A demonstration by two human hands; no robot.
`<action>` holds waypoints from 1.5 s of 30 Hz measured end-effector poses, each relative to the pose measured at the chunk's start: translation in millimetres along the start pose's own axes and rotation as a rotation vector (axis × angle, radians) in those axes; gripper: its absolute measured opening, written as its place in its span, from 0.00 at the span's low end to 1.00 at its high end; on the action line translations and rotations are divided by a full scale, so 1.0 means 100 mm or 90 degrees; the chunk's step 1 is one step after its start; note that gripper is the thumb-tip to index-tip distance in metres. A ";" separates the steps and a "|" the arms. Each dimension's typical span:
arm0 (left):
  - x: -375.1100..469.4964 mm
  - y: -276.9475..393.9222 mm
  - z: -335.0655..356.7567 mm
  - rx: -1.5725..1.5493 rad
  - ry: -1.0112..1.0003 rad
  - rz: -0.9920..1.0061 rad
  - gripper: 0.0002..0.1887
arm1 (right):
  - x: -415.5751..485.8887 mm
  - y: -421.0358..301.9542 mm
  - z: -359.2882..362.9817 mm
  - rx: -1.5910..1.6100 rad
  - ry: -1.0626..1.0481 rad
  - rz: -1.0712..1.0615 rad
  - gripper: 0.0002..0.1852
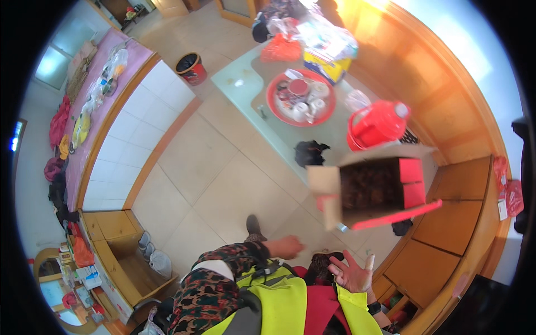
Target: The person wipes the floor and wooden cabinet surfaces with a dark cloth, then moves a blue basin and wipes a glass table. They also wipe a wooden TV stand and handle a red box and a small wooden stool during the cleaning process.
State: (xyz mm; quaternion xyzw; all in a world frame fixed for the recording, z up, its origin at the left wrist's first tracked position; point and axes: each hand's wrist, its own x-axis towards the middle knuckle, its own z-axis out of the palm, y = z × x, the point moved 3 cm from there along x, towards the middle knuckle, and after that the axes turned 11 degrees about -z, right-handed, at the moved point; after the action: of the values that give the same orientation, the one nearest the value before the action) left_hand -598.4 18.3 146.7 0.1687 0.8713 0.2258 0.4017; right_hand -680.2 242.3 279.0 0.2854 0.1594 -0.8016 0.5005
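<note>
My left hand [289,247] is held low in front of my body, its fingers curled; whether something small is inside it cannot be told. My right hand [352,272] is raised palm up with spread fingers and holds nothing; one fingertip looks whitish. Beyond it, an opened cardboard box [412,180] with red outer flaps stands at the glass table's near end, dark brown items inside it. Neither hand touches the box. A crumpled black plastic bag [310,153] lies beside it on the table.
On the glass table [234,77] are a red-rimmed tray [271,102] with cups, a red thermos flask [379,125] and plastic bags. A bin [195,74] stands on the tiled floor. Wooden cabinets [444,226] are at right; an open wooden cabinet [125,268] is at left.
</note>
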 end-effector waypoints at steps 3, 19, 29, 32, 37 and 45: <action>-0.91 -0.97 0.03 -0.249 0.259 -0.140 0.22 | 0.67 0.59 0.27 -0.345 0.080 0.046 0.46; -3.12 -3.13 -1.96 -0.184 0.859 0.002 0.33 | 4.03 2.93 3.32 -0.225 -0.263 0.020 0.41; -4.87 -5.59 0.72 -0.496 0.586 -0.744 0.29 | 5.69 1.37 1.50 -1.028 0.285 -0.278 0.55; -5.23 -5.47 1.38 -0.511 0.300 -0.869 0.25 | 5.74 0.57 1.11 -1.099 0.633 -0.435 0.53; -5.47 -4.98 1.78 -0.621 0.080 -0.832 0.21 | 5.38 -0.37 0.84 -0.925 0.902 -0.456 0.56; -5.69 -5.33 1.45 -0.702 -0.038 -0.912 0.20 | 5.49 -0.98 0.33 -0.829 0.934 -0.324 0.49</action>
State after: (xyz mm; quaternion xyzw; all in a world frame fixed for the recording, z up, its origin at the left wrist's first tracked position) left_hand -192.8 -663.2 136.6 -0.6249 0.5249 0.3029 0.4922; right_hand -961.8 -122.4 -37.1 0.3362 0.8898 -0.2687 0.1517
